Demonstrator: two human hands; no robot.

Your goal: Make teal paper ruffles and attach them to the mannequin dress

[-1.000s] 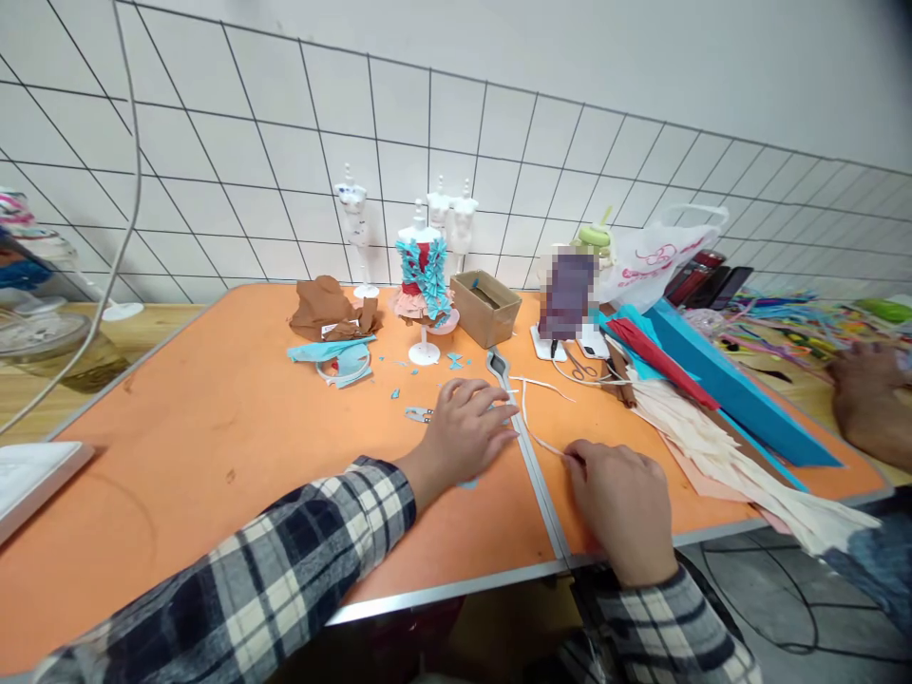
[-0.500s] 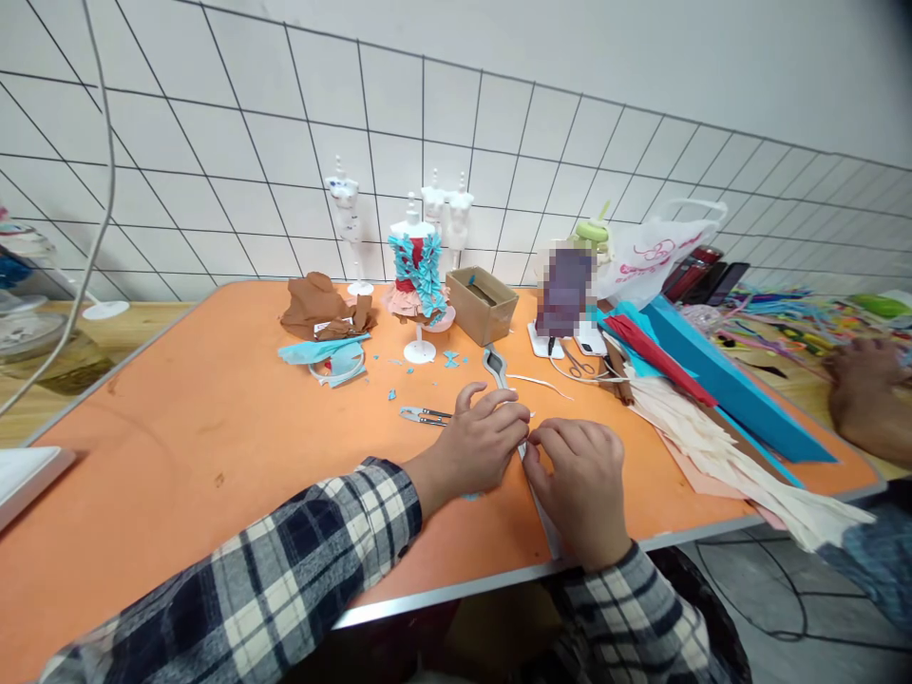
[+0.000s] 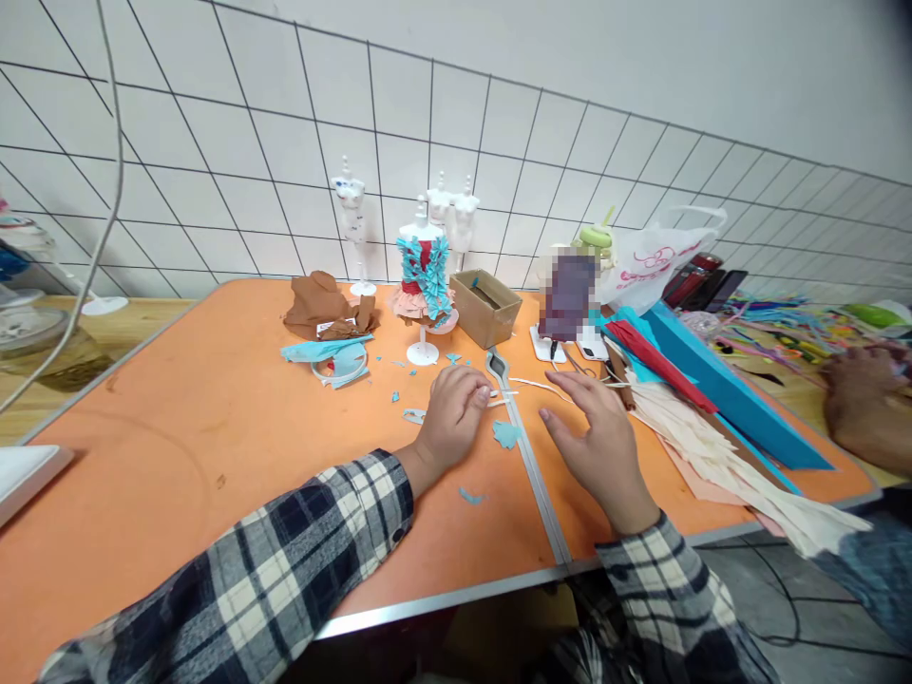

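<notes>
My left hand point(image 3: 453, 418) is closed above the middle of the orange table point(image 3: 235, 456), thumb pressed against the curled fingers. A thin white strip point(image 3: 503, 393) sticks out at its fingertips. My right hand point(image 3: 597, 442) is raised to the right of the table seam, fingers and thumb apart, with nothing in it. Between the hands lies a light-blue paper piece point(image 3: 506, 434), and a small curved blue scrap point(image 3: 471, 496) lies nearer the front edge. Thread snips point(image 3: 413, 416) are partly hidden behind my left hand. A small dress form point(image 3: 423, 266) wears red, blue and pink pieces.
Brown fabric point(image 3: 317, 306) and a cardboard box point(image 3: 485, 309) stand toward the back, with bare white dress forms point(image 3: 351, 214) behind. Phones, a plastic bag point(image 3: 652, 258) and layered coloured strips point(image 3: 712, 437) fill the right side. Another person's hand point(image 3: 864, 399) rests at far right.
My hands have parted: the left moved slightly left, the right moved right and opened. The light-blue piece and the curved scrap now show more fully on the table.
</notes>
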